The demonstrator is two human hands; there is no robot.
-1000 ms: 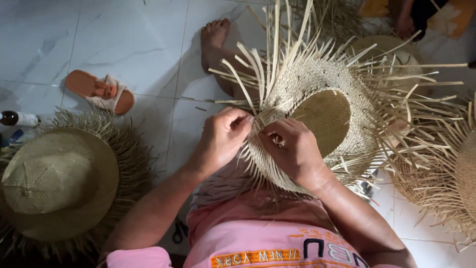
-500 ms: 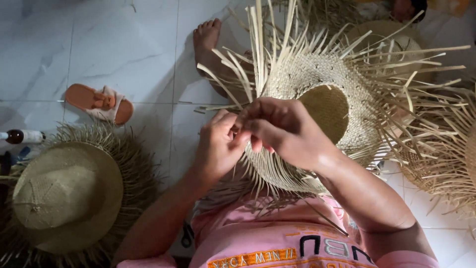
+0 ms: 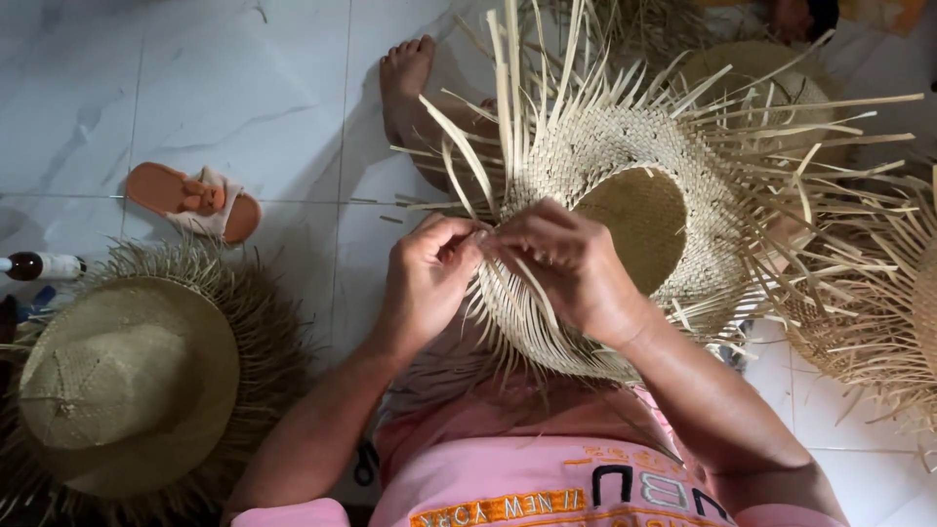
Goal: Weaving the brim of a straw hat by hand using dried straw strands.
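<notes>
Straw strands (image 3: 508, 283) now pinched by both hands (image 3: 488, 239), lower on the hat brim (image 3: 683, 166) than before.

Bare floor tile (image 3: 244, 88) lies open ahead-left, past the sandal (image 3: 195, 200). Left is blocked by a finished straw hat (image 3: 127, 381); right by loose straw ends (image 3: 839, 156) and, apparently, another hat (image 3: 908, 312).

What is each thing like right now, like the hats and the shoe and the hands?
Unfinished straw hat: brim half woven, loose strips sticking out.
Left hand: pinching strips at the brim.
Right hand: gripping strips beside it.
Fringed hat: lying crown-up on the floor.
Sandal: off, lying on the tiles.
Bare foot: resting on the floor.
</notes>
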